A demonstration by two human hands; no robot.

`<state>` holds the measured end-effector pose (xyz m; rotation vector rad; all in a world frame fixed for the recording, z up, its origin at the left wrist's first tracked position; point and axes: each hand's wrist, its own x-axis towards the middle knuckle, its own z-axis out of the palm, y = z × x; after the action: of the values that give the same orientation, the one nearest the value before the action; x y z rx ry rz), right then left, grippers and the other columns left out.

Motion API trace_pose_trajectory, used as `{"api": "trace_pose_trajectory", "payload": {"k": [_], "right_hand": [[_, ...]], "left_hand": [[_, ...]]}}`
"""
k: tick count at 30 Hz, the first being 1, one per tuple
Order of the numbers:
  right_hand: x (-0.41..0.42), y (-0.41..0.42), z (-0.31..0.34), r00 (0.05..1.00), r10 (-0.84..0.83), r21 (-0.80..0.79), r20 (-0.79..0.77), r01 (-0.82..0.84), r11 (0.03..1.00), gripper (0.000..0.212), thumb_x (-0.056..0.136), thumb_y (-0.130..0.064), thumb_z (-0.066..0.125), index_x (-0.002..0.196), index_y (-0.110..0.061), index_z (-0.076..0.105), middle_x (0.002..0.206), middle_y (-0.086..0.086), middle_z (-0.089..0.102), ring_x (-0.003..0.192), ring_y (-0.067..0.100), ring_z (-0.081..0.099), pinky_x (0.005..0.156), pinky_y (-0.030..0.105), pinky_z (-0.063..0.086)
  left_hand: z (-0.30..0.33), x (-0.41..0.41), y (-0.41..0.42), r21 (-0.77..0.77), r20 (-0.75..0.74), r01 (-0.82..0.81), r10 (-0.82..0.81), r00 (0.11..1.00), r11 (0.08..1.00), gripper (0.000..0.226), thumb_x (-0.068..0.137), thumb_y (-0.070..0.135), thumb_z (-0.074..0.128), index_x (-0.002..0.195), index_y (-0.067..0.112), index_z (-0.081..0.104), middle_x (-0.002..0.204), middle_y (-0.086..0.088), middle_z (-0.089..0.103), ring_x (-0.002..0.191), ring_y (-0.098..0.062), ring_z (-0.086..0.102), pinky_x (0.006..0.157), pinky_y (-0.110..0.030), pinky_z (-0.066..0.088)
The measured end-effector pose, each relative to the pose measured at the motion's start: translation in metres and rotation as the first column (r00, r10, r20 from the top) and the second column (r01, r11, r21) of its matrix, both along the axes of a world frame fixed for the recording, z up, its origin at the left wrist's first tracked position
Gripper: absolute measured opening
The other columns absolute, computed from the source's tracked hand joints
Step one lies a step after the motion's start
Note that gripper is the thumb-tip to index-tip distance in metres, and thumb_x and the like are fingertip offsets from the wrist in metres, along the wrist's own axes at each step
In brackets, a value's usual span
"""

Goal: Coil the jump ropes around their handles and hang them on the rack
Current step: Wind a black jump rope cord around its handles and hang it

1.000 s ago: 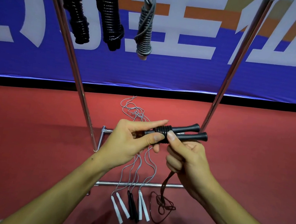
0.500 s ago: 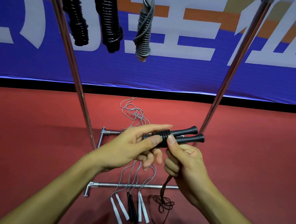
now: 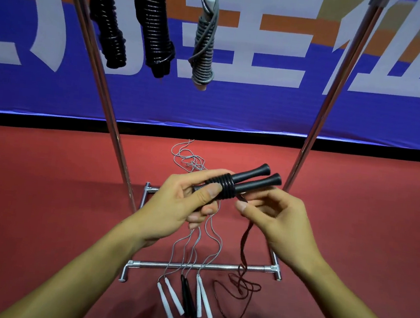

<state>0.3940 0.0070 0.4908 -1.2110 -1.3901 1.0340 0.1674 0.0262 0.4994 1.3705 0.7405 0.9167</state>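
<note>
While our left hand (image 3: 173, 206) clenches the paired black handles (image 3: 242, 181) above the rack base (image 3: 201, 267), our right hand (image 3: 272, 218) pinches the dark rope (image 3: 244, 241), whose slack trails onto the red floor (image 3: 46, 194).

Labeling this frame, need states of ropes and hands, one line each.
Black-handled jump rope: partly coiled, held.
Left hand: grips the handles.
Right hand: pinches the dark cord.
Three coiled ropes: hanging on the metal rack.
Three grey-corded ropes: uncoiled, on floor.
</note>
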Motion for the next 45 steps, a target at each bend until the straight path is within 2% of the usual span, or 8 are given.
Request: {"api": "trace_pose_trajectory", "payload": {"k": [7, 13, 19, 23, 27, 30, 34, 45], "right_hand": [[0.000, -0.002, 0.009, 0.939, 0.072, -0.299, -0.336, -0.179, 0.937, 0.017, 0.091, -0.010, 0.072, 0.103, 0.002, 0.075, 0.088, 0.015, 0.077, 0.068, 0.019, 0.070, 0.067, 0.029, 0.062], [0.021, -0.005, 0.017, 0.313, 0.211, -0.212, -0.926, -0.894, 0.395, 0.026, 0.108, -0.012, 0.051, 0.118, 0.006, 0.066, 0.085, 0.007, 0.065, 0.062, 0.009, 0.066, 0.053, 0.021, 0.059], [0.015, -0.003, 0.017, 0.913, 0.326, -0.350, -0.247, -0.398, 0.848, 0.023, 0.103, -0.022, 0.061, 0.107, -0.002, 0.071, 0.062, 0.003, 0.056, 0.047, 0.014, 0.040, 0.048, 0.028, 0.037], [0.006, -0.002, 0.010, 0.974, 0.115, -0.123, 0.198, -0.091, 0.988, 0.016, 0.095, -0.023, 0.076, 0.097, -0.013, 0.063, 0.061, 0.004, 0.069, 0.048, 0.019, 0.053, 0.049, 0.030, 0.045], [0.004, -0.001, 0.003, 0.975, 0.070, -0.048, 0.209, -0.061, 0.997, 0.013, 0.100, -0.016, 0.068, 0.090, -0.009, 0.070, 0.080, 0.003, 0.079, 0.073, 0.017, 0.076, 0.073, 0.032, 0.061], [0.005, -0.002, 0.011, 0.940, 0.200, -0.360, -0.275, -0.294, 0.886, 0.017, 0.102, -0.015, 0.061, 0.100, 0.000, 0.070, 0.089, 0.014, 0.078, 0.069, 0.019, 0.074, 0.070, 0.031, 0.062], [0.020, -0.009, 0.028, 0.444, 0.124, -0.323, -0.887, -0.791, 0.519, 0.017, 0.094, -0.011, 0.074, 0.107, 0.000, 0.072, 0.084, 0.008, 0.068, 0.047, 0.004, 0.057, 0.044, 0.019, 0.055], [0.004, -0.006, 0.019, 0.977, 0.205, -0.320, 0.056, -0.177, 0.931, 0.024, 0.096, -0.017, 0.073, 0.099, 0.000, 0.058, 0.079, 0.016, 0.077, 0.056, 0.025, 0.067, 0.055, 0.034, 0.055]], "left_hand": [[0.003, 0.002, 0.003, 0.026, 0.002, -0.061, 0.061, 0.998, 0.998, 0.034, 0.105, 0.028, 0.060, 0.138, 0.030, 0.067, 0.068, 0.001, 0.047, 0.055, -0.016, 0.030, 0.052, -0.029, 0.035], [0.006, 0.000, -0.003, 0.009, 0.124, 0.126, -0.126, 0.984, 0.992, 0.038, 0.103, 0.028, 0.063, 0.139, 0.017, 0.066, 0.066, 0.001, 0.048, 0.054, -0.013, 0.031, 0.051, -0.026, 0.039], [-0.003, 0.004, 0.001, 0.066, -0.015, -0.044, 0.045, 0.999, 0.997, 0.037, 0.101, 0.026, 0.061, 0.137, 0.026, 0.069, 0.067, -0.001, 0.050, 0.054, -0.015, 0.034, 0.052, -0.030, 0.037], [-0.008, 0.008, 0.002, 0.066, -0.046, -0.091, 0.094, 0.995, 0.994, 0.034, 0.100, 0.028, 0.062, 0.133, 0.030, 0.071, 0.066, -0.003, 0.050, 0.054, -0.017, 0.035, 0.053, -0.033, 0.033], [-0.009, 0.012, 0.004, 0.095, -0.070, -0.154, 0.161, 0.984, 0.983, 0.035, 0.099, 0.028, 0.062, 0.133, 0.028, 0.069, 0.064, -0.001, 0.051, 0.058, -0.020, 0.036, 0.053, -0.033, 0.032], [-0.008, 0.012, 0.003, 0.118, -0.055, -0.145, 0.152, 0.987, 0.982, 0.035, 0.099, 0.027, 0.064, 0.134, 0.027, 0.070, 0.065, -0.001, 0.051, 0.058, -0.019, 0.038, 0.052, -0.032, 0.033], [0.002, 0.005, 0.001, 0.094, 0.071, -0.018, 0.012, 0.997, 0.995, 0.039, 0.097, 0.032, 0.064, 0.135, 0.030, 0.071, 0.066, -0.001, 0.051, 0.056, -0.017, 0.035, 0.051, -0.027, 0.040], [-0.010, 0.007, 0.004, 0.159, -0.110, -0.157, 0.175, 0.978, 0.975, 0.034, 0.103, 0.026, 0.063, 0.136, 0.029, 0.068, 0.065, -0.002, 0.052, 0.058, -0.018, 0.038, 0.052, -0.030, 0.035]]}}
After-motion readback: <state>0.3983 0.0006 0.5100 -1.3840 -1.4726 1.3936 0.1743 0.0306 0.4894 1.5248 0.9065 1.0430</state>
